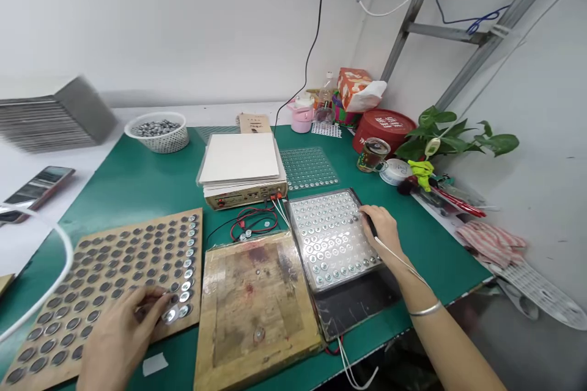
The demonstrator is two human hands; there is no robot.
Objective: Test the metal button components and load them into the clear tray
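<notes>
My left hand (123, 330) is over the right front part of a brown board (137, 281) set with rows of dark round metal pieces. Its thumb and forefinger are pinched together; what lies between them is hidden. Just beyond the thumb tip is a shiny round piece (170, 316), near a column of shiny ones along the board's right edge. My right hand (383, 226) closes around a black pen-like tool (370, 225) with a white cord. The tool is over the right side of a clear tray (321, 281) holding rows of small round pieces.
Between both stands a worn wooden block (257, 305). Behind it, white sheets (241, 159) lie on an instrument box (247, 195) with red and black leads. A white basket (167, 143) of metal pieces stands back left. A dark plate (362, 305) lies under the tray.
</notes>
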